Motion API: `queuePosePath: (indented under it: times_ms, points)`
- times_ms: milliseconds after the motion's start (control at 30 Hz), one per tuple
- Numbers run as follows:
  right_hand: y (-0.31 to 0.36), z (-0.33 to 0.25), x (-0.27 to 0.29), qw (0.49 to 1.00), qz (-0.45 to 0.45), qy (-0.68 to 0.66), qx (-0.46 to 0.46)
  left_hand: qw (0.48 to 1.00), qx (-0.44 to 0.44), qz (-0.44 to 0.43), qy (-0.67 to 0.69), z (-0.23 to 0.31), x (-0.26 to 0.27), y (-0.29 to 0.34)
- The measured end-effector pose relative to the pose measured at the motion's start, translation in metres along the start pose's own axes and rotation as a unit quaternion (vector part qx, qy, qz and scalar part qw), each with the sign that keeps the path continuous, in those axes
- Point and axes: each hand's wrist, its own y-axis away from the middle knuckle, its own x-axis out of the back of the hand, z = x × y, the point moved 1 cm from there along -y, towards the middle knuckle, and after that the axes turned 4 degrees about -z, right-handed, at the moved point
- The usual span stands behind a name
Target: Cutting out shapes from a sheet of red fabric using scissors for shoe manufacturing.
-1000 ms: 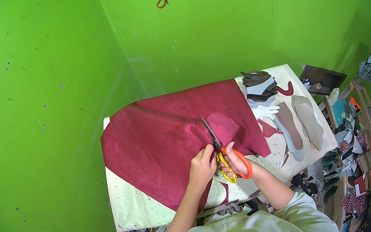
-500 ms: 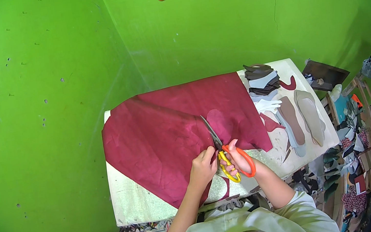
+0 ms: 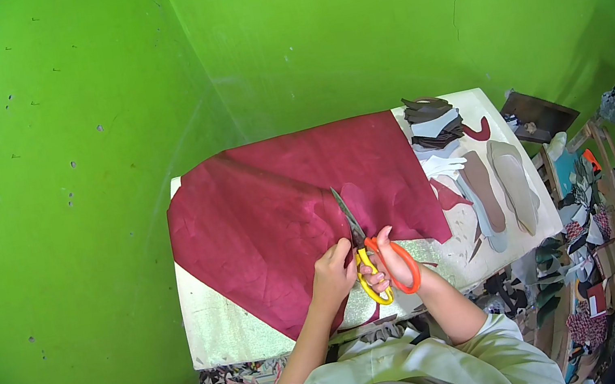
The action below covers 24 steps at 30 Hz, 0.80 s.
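A wide maroon sheet [image 3: 270, 215], fabric or thin leather, covers much of the pale table [image 3: 235, 316]. My left hand [image 3: 331, 277] pinches the sheet's near edge, thumb and fingers closed, just left of the scissors. In my right hand [image 3: 397, 268] is a pair of scissors [image 3: 346, 214] with one yellow and one orange handle; its fingers are wrapped through the handles and the thumb points up. The dark blades lie at the sheet, pointing away from me, beside a rounded outline on it. Whether the lower blade is under the sheet is hard to see.
On the table's right lie a dark stack of cut pieces [image 3: 433, 120], a brown sole-shaped piece [image 3: 480, 190], greyish sole shapes [image 3: 514, 184] and maroon scraps [image 3: 450, 196]. Beyond the right edge stands a wooden rack [image 3: 614, 195] amid scraps. Green walls [image 3: 331, 48] border the table.
The scissors and my right hand have shifted slightly left, closer to my left hand. My left hand keeps its pinch on the sheet. The whole view has moved a little.
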Motion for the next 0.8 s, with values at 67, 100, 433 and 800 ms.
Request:
queuePosePath:
  times_ms: [67,100,433,800]
  points:
    - [0.003,-0.003,0.000,1.000,0.015,0.015,0.020,0.998,-0.020,0.045,0.030,-0.002,0.001,-0.003]
    - [0.005,-0.005,-0.001,0.998,0.029,0.031,0.040,0.998,-0.019,0.043,0.031,-0.001,0.002,-0.003]
    - [0.016,0.006,-0.007,0.994,0.065,0.089,0.014,0.987,0.081,0.104,0.093,0.004,0.003,-0.003]
    - [0.007,-0.009,-0.010,0.999,0.042,0.010,0.014,0.996,-0.005,0.081,0.029,0.006,0.000,-0.005]
